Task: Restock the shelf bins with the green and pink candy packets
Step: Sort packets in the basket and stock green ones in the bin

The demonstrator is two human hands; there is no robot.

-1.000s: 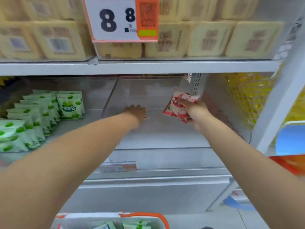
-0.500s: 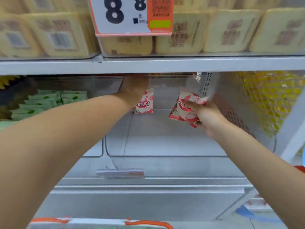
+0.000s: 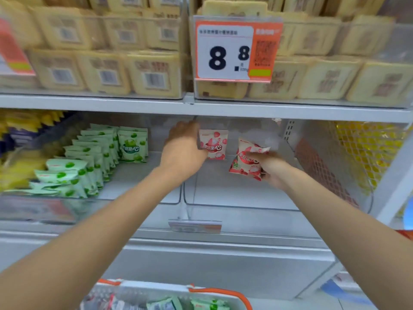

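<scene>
left hand [image 3: 183, 148] holding upright pink packet [image 3: 214, 144] in clear bin [image 3: 234, 198], right hand [image 3: 271, 170] gripping tilted pink packet [image 3: 244, 163], green packets [image 3: 89, 157] alongside

Pink packets [image 3: 213, 144], green packets [image 3: 133, 144], orange-and-white price tag [image 3: 263, 52]

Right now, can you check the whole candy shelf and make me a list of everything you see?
Surface: clear bin, its floor mostly bare, under a white shelf.
Job's things: green candy packets stand in rows in the left bin; one standing pink packet at the clear bin's back; a second pink packet held above the floor; more green ones in the basket below.
Clutter: nothing seen.
Hands: left hand at the standing packet's left edge, grip hidden; right hand grips the second pink packet.
Cables: nothing seen.
Surroundings: beige packs and an 8.8 price tag above; yellow packets at right.
</scene>
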